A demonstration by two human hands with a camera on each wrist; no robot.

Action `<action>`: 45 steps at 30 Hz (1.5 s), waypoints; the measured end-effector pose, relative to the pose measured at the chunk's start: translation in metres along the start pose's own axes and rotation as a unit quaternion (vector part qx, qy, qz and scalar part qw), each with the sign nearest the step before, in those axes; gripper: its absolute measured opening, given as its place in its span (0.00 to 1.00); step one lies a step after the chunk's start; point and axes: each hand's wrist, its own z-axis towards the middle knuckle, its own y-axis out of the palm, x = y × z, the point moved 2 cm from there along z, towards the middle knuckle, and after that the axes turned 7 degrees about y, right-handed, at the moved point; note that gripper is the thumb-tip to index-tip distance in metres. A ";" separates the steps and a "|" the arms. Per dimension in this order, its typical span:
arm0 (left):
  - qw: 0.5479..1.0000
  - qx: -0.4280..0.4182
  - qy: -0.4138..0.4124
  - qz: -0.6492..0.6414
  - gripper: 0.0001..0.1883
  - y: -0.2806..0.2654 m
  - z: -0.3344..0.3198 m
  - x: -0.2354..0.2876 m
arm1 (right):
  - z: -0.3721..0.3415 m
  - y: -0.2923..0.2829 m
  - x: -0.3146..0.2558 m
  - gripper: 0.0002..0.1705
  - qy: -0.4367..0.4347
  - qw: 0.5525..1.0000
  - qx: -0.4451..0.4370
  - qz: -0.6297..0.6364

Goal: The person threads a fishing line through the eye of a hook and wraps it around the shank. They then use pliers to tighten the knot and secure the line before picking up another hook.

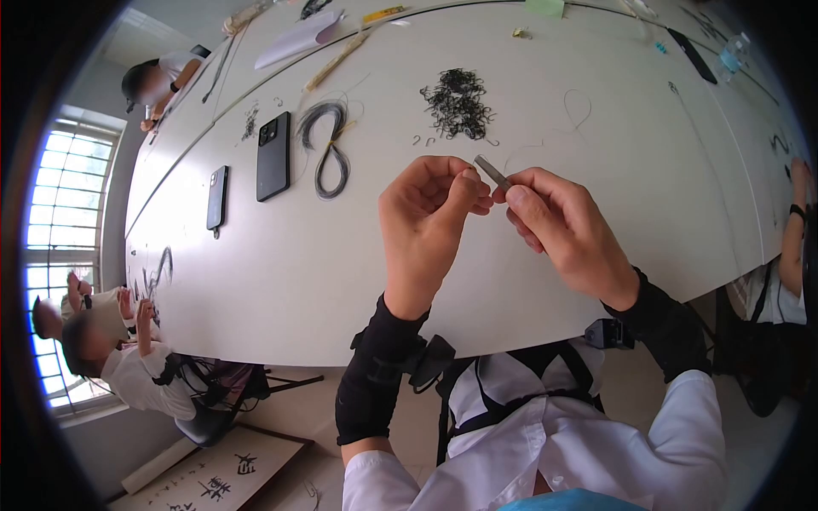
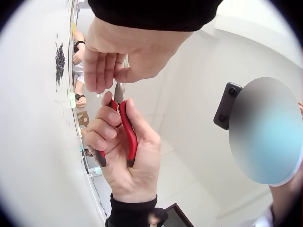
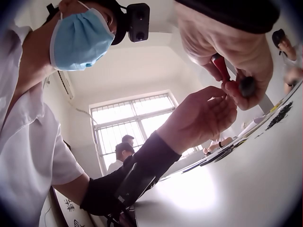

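Observation:
My right hand [image 1: 562, 226] grips a pair of pliers with red handles [image 2: 129, 135] and a grey metal nose [image 1: 490, 170]. The nose points up and left, close to the fingertips of my left hand [image 1: 426, 221]. There the left thumb and index finger are pinched together, and I cannot tell what tiny thing they hold. In the right wrist view, the dark end of one handle [image 3: 247, 87] sticks out of the right hand. Both hands are over the white table, just below a pile of small black hooks [image 1: 458, 102].
A figure-eight bundle of dark strands [image 1: 331, 170] and two phones, one larger [image 1: 273, 157] and one smaller [image 1: 218, 198], lie left of the hooks. A thin looped strand [image 1: 579, 111] lies to the right. A water bottle [image 1: 733, 55] stands far right. Other people sit around the table [image 1: 281, 298].

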 end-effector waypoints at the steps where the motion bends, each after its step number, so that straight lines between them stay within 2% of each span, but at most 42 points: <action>1: 0.999 0.003 -0.020 -0.037 0.07 -0.001 0.000 0.000 | 0.002 0.000 -0.001 0.19 0.003 1.000 0.000 0.007; 3: 0.992 0.005 -0.059 -0.111 0.07 -0.001 0.000 0.001 | 0.007 0.002 0.000 0.18 -0.021 0.996 0.008 0.081; 7: 0.981 0.007 -0.101 -0.165 0.06 0.003 -0.004 -0.003 | 0.013 -0.001 -0.005 0.16 0.027 0.983 -0.003 0.179; 24: 0.977 -0.041 -0.108 -0.181 0.08 0.008 -0.010 -0.014 | 0.022 -0.006 0.001 0.15 0.051 0.979 -0.018 0.196; 26: 0.996 -0.032 -0.038 -0.068 0.09 0.007 -0.008 -0.005 | 0.022 -0.008 -0.001 0.15 0.053 0.977 -0.027 0.203; 28: 0.996 -0.023 0.053 0.065 0.12 0.006 -0.007 0.005 | 0.021 -0.011 -0.002 0.14 0.062 0.974 -0.041 0.214; 29: 0.982 -0.039 0.121 0.141 0.12 0.004 -0.006 0.008 | 0.021 -0.013 -0.003 0.14 0.072 0.972 -0.051 0.216; 31: 0.921 -0.068 0.251 0.289 0.12 0.002 -0.002 0.014 | 0.020 -0.015 -0.004 0.14 0.091 0.969 -0.071 0.219; 35: 0.883 -0.103 0.316 0.331 0.13 -0.001 0.001 0.020 | 0.017 -0.015 -0.008 0.16 0.125 0.962 -0.092 0.225; 45: 0.866 -0.133 0.329 0.353 0.12 0.000 0.001 0.017 | 0.019 -0.015 -0.007 0.15 0.148 0.955 -0.107 0.232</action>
